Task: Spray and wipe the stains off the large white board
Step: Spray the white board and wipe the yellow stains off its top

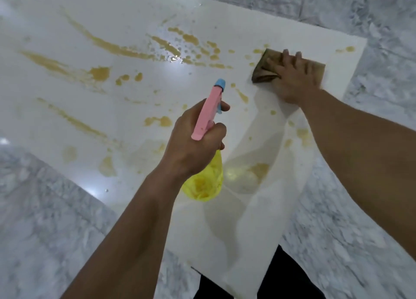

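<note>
Nearest the camera, the near corner of the large white board (pixel 236 242) juts toward the person's dark-clothed legs; the board lies flat on a grey-veined marble floor (pixel 45 220) and runs away to the far left. Long yellow-brown streaks and blots (pixel 99 72) cover its left and middle, with wet droplets glinting at the far centre.

The left hand (pixel 193 141) is wrapped tight round a spray bottle with a yellow translucent body, pink head and blue nozzle (pixel 208 112), aimed at the far stains. To the right, the right hand (pixel 295 78) presses flat, fingers spread, on a folded brown cloth (pixel 267 67) near the board's far right edge.

The wiping likely goes best with firm, overlapping strokes drawn from wetted patches, turning the cloth as it soils. Nothing blocks the strokes; the dry left streaks probably need spraying first.
</note>
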